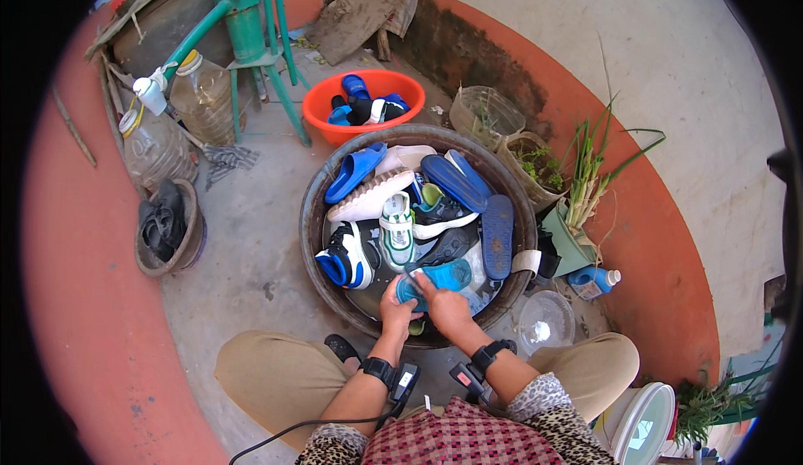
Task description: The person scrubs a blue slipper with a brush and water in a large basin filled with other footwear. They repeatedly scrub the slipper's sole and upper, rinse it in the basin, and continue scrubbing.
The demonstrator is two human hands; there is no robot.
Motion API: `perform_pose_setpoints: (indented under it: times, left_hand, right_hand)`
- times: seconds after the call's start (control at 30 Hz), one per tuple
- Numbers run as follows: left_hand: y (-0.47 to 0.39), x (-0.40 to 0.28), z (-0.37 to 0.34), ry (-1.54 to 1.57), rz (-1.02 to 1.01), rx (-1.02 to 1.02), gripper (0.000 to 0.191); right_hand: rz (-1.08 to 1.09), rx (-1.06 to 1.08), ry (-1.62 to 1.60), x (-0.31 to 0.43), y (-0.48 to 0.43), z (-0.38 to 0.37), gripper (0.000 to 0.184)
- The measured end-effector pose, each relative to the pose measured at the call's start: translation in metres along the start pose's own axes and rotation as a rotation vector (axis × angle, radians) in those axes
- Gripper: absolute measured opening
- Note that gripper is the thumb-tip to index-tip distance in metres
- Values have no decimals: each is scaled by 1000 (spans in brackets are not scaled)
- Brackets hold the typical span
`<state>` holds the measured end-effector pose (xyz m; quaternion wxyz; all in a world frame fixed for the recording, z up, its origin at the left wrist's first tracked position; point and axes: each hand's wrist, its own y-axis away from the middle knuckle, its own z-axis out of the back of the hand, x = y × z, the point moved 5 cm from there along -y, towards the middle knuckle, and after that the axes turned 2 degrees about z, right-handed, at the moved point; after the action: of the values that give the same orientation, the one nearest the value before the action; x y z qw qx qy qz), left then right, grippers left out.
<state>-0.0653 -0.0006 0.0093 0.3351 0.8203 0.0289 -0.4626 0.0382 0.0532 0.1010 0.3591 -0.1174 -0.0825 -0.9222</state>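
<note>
My left hand (396, 308) grips the near end of a light-blue slipper (448, 275) over the near part of a large round metal basin (312, 258). My right hand (442, 302) holds a small brush (412, 272), partly hidden by my fingers, against that slipper. Shoes and slippers fill the basin around them: a white and green sneaker (396, 233), a black, white and blue high-top (346, 258), a dark-blue slipper (497, 237) sole up, a bright blue slide (356, 172) and a pale pink slide (379, 194). Some water shows between the shoes.
An orange-red plastic tub (320, 127) with footwear stands behind the basin, beside a green hand pump (244, 26). Left are a bowl with black shoes (164, 220) and large plastic bottles (204, 98). Right are potted plants (586, 183), a blue bottle (593, 281) and a clear bowl (546, 321).
</note>
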Motion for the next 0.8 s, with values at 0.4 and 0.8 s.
perform_pose_setpoints:
  times: [0.4,0.8]
  left_hand:
    - [5,-3,-3,5,-18,-9,66]
    - [2,-2,-1,26,4,-11,65]
  right_hand:
    - [-70,-6,-19,-24,-3,-3,57]
    - [-110,41,-10,-24,1,-20,62]
